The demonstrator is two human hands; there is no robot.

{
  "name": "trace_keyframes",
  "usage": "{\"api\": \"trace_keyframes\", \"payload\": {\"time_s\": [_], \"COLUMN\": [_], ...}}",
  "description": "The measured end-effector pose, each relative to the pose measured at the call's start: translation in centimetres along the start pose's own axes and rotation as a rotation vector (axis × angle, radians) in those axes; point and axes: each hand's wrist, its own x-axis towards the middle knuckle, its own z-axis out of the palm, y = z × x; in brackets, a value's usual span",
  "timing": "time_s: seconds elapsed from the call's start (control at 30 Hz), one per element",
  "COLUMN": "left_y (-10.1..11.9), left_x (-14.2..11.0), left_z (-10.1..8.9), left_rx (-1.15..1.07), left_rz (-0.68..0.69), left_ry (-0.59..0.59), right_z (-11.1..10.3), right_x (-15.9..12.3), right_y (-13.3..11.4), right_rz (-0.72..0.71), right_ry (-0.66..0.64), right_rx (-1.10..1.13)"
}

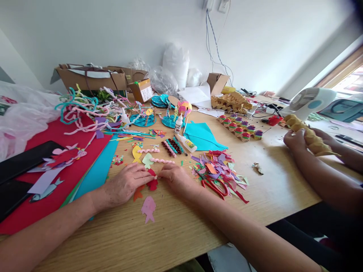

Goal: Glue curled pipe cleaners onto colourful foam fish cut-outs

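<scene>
My left hand (127, 184) and my right hand (176, 178) meet over a red paper fish cutout (152, 184) on the wooden table (176, 230). Both pinch it between fingertips, fingers closed. A pink paper fish (149, 207) lies just in front of them, an orange one (138, 193) under my left hand. Beyond my fingers lie a yellow fish (136, 154) and a pale green fish (147, 161), each with a pink twisted pipe cleaner (162, 161).
Red scissors (214, 187) rest in a heap of paper scraps (218, 172) right of my right hand. Glue bottles (187, 143), teal paper (202, 136), red foam sheet (56, 166) and tangled pipe cleaners (85, 109) lie around. Another person's hands (296, 141) hold yellow egg carton at right.
</scene>
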Motion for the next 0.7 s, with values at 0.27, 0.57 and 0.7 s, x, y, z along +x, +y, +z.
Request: {"api": "trace_keyframes", "payload": {"time_s": [0.27, 0.57, 0.7], "left_y": [0.0, 0.2, 0.3], "left_x": [-0.1, 0.2, 0.4], "left_z": [-0.8, -1.3, -1.3], "left_rx": [0.037, -0.01, -0.007], "left_rz": [0.038, 0.06, 0.057], "left_ry": [-0.015, -0.061, -0.046], "right_z": [0.0, -1.0, -2.6], "right_x": [0.1, -0.1, -0.2], "right_y": [-0.5, -1.3, -0.7], "right_rz": [0.13, 0.224, 0.266], "right_ry": [-0.015, -0.014, 0.092], "right_rx": [-0.083, -0.032, -0.01]}}
